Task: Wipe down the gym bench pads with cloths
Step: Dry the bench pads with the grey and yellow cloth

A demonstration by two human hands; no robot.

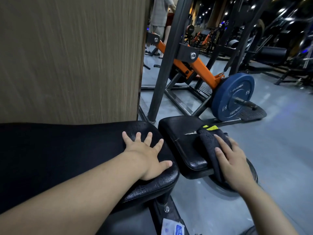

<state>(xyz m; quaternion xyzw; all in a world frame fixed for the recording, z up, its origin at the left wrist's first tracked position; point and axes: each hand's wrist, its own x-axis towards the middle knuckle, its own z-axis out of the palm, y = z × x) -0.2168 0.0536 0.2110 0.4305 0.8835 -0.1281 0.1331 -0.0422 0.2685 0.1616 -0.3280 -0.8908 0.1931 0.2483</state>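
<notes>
A long black bench pad (76, 150) runs in from the left, its cracked end near the middle of the view. My left hand (149, 155) rests flat on that end, fingers spread. A smaller black seat pad (179, 138) with a torn white spot sits just to the right, across a narrow gap. A dark folded cloth (210, 141) with a yellow-green patch lies over the seat pad's right edge and hangs down its side. My right hand (233, 160) presses on the cloth with straight fingers.
A wood-panelled column (71, 56) stands behind the bench. Beyond the seat pad is a black and orange machine frame (199, 65) with a blue weight plate (233, 97) on the grey floor. A person (160, 14) stands far back. A wipes packet (172, 228) lies below the bench.
</notes>
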